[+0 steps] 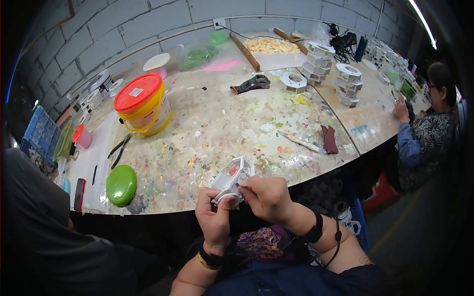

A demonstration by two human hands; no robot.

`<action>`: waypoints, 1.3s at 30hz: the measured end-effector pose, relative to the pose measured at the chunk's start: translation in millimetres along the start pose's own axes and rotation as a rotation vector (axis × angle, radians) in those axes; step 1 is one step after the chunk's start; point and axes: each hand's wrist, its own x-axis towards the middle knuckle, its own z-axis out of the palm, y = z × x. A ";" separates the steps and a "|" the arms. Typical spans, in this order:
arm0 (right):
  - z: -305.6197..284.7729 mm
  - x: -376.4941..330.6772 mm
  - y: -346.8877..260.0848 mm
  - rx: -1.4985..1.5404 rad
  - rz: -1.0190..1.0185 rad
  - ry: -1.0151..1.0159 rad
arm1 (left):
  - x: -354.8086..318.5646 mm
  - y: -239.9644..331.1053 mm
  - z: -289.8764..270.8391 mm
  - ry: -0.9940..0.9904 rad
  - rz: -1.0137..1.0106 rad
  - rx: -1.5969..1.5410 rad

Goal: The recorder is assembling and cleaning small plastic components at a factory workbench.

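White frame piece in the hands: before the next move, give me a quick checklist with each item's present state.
1. Both hands on the piece: ok. The left hand grips the white frame piece from below, and the right hand pinches its near end.
2. Piece off the table: ok. It is held above the near edge of the paint-spattered table.
3. Piece undamaged: cannot tell, too small to judge.
4. Tools close by: ok. A stick tool and the yellow bucket with a red lid sit on the table.
5. Co-worker apart: ok. The person at the far right works at another spot.
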 end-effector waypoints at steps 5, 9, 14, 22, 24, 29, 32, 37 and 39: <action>-4.4 2.6 -2.2 0.026 0.225 0.065 | -2.8 0.8 2.3 0.005 -0.046 -0.046; -8.6 3.8 -4.0 0.037 0.127 -0.067 | 1.4 -0.7 -3.8 -0.030 0.012 0.086; -12.4 5.2 -1.4 0.055 0.131 -0.111 | 2.1 -3.4 -6.6 -0.052 0.014 0.110; -4.7 5.7 -0.9 0.264 0.378 0.138 | 0.5 3.4 0.4 -0.034 -0.064 -0.042; -2.4 6.6 -2.2 -0.040 0.019 0.047 | -0.1 3.9 0.6 -0.047 -0.050 0.016; -1.9 12.0 -2.4 -0.164 0.233 0.090 | 0.0 0.8 -1.5 -0.042 -0.028 0.126; -2.3 13.1 -1.2 -0.095 -0.059 0.015 | 1.8 0.8 -2.3 -0.073 0.022 0.115; -3.0 15.6 13.0 -0.187 0.088 0.089 | 2.2 4.5 0.8 -0.086 -0.069 0.003; -2.5 11.9 11.9 0.065 0.268 0.152 | 3.0 4.8 2.1 -0.016 -0.053 0.024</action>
